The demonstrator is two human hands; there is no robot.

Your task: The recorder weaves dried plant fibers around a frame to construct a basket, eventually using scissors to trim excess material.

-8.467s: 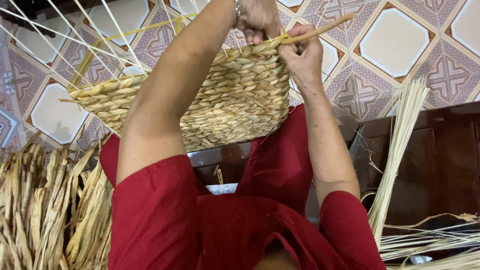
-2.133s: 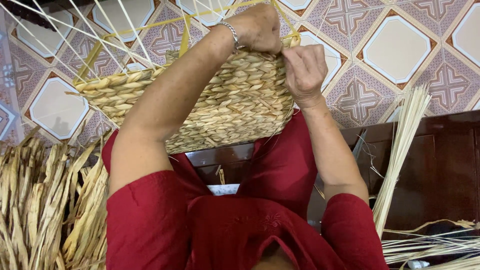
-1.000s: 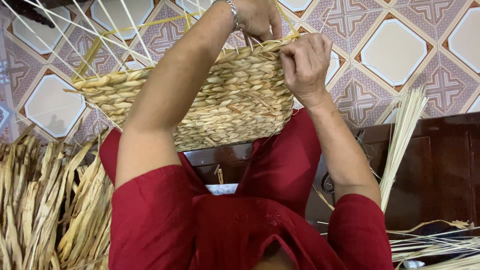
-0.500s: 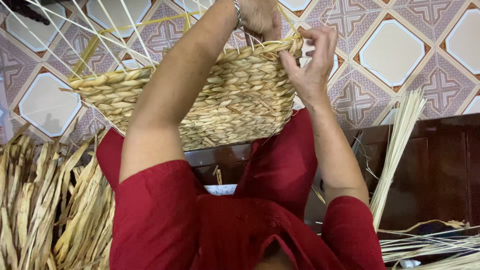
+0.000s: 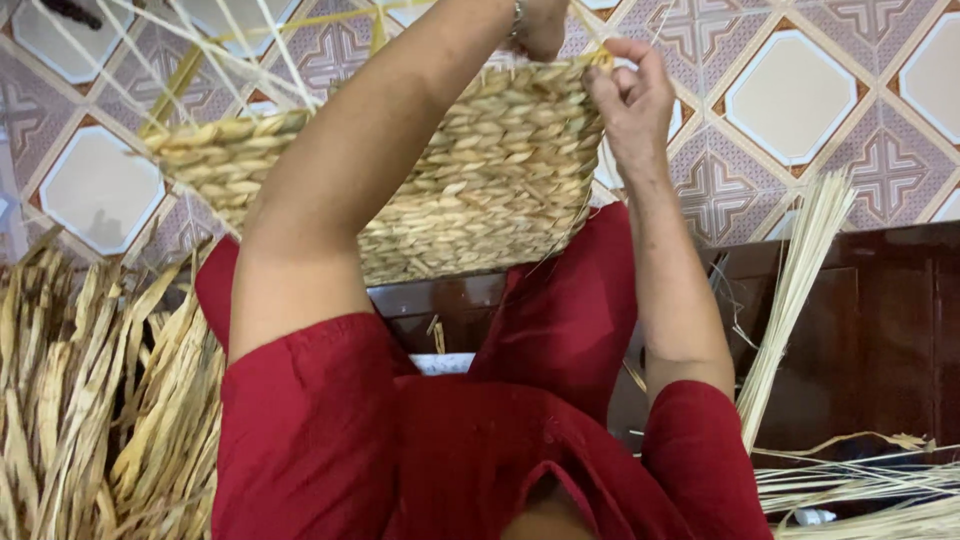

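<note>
A half-woven straw basket (image 5: 480,180) sits in front of my red-clothed lap, with pale upright stakes (image 5: 250,50) sticking out past its rim. My left hand (image 5: 540,25), a bracelet on its wrist, reaches over the basket and curls around the far rim; the frame's top edge cuts off part of it. At the rim's right corner, my right hand (image 5: 630,100) pinches a straw strand (image 5: 598,60) between thumb and fingers.
A heap of dried flat straw (image 5: 90,400) lies at the left. A bundle of thin pale reeds (image 5: 800,290) leans against dark wooden furniture (image 5: 880,330) at the right, with more reeds below it. Patterned floor tiles (image 5: 800,90) lie beyond.
My right hand let go of its full grip on the rim, spread its fingers, and now pinches a strand at the corner. The basket has tilted slightly.
</note>
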